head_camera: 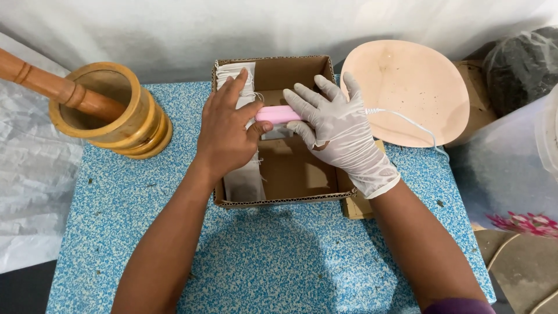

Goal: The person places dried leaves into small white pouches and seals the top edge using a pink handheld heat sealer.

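My bare left hand (226, 131) and my right hand (340, 131), in a white glove, meet over an open cardboard box (290, 200). Both grip a small pink device (276, 114) held level above the box; a thin white cord (407, 119) runs from it off to the right. A small white pouch (273, 134) hangs under the device between my hands. Along the box's left side lies a row of white filled bags (244, 183), partly hidden by my left hand.
A wooden mortar (125, 125) with a pestle (52, 87) stands at the left on the blue speckled table (279, 261). A round peach plate (407, 93) leans at the back right. A dark bag (523, 64) and white plastic (35, 168) flank the table.
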